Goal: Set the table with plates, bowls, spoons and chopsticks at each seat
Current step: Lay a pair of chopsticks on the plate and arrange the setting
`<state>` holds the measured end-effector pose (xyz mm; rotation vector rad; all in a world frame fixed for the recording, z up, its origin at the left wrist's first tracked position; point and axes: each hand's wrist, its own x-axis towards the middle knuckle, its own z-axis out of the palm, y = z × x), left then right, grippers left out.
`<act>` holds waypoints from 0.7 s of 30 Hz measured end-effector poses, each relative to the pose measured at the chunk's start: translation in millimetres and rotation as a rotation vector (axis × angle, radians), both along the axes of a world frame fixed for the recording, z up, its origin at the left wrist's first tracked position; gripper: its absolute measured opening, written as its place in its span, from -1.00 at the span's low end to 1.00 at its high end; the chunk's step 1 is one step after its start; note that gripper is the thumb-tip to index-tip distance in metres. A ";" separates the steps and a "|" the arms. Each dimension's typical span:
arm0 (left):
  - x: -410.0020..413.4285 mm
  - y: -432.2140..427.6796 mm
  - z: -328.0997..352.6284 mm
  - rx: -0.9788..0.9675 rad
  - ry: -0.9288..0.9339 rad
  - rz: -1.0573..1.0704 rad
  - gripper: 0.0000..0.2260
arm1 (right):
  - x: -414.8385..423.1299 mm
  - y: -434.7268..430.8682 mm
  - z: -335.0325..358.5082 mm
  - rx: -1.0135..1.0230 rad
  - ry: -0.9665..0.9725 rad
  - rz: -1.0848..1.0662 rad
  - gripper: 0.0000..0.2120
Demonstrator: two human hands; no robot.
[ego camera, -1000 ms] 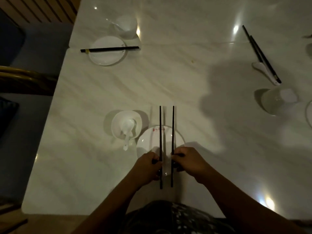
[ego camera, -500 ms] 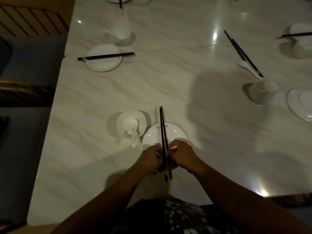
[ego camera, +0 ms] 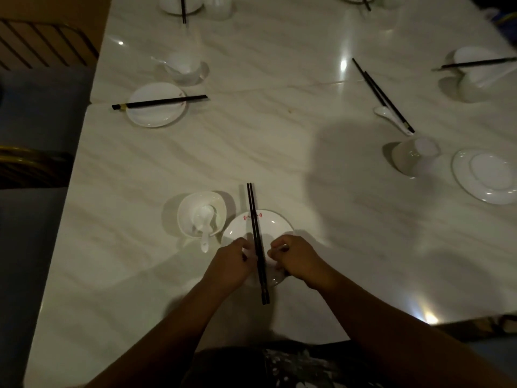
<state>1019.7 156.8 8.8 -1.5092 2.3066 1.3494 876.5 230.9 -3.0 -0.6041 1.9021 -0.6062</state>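
Observation:
A pair of black chopsticks [ego camera: 256,242] lies close together across a white plate [ego camera: 277,224] at the near seat, the ends sticking out past the plate's near rim. My left hand [ego camera: 229,264] sits curled just left of them, fingertips right against the sticks; I cannot tell if it grips them. My right hand [ego camera: 299,259] is curled on the plate's right side, a small gap away from the sticks. A white bowl [ego camera: 184,217] with a white spoon [ego camera: 203,219] in it stands left of the plate.
On the left side stand a plate with chopsticks [ego camera: 156,105] and a bowl [ego camera: 181,68]. To the right lie loose chopsticks [ego camera: 383,96], a spoon [ego camera: 391,119], a tipped bowl [ego camera: 411,158] and a plate [ego camera: 486,175]. A chair [ego camera: 28,163] stands by the table's left edge.
The two chopsticks, held apart one second ago, were brought together and now lie on the plate. My hands have drawn slightly apart, and the view has tilted up the table.

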 end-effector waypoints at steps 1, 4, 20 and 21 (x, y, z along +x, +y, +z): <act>-1.4 0.2 4.1 -0.029 0.001 0.008 -0.87 | -8.1 2.8 2.6 -0.011 -0.012 -0.010 -0.84; -18.6 2.0 15.8 -0.098 0.023 -0.025 -0.83 | -38.4 16.4 10.1 -0.048 0.011 0.008 -0.78; -374.0 139.9 13.3 -0.154 0.111 -0.236 -0.73 | -406.9 184.6 24.8 -0.131 0.538 0.245 -0.71; -397.4 154.1 12.0 -0.142 0.116 -0.227 -0.73 | -432.5 198.5 23.8 -0.116 0.537 0.236 -0.71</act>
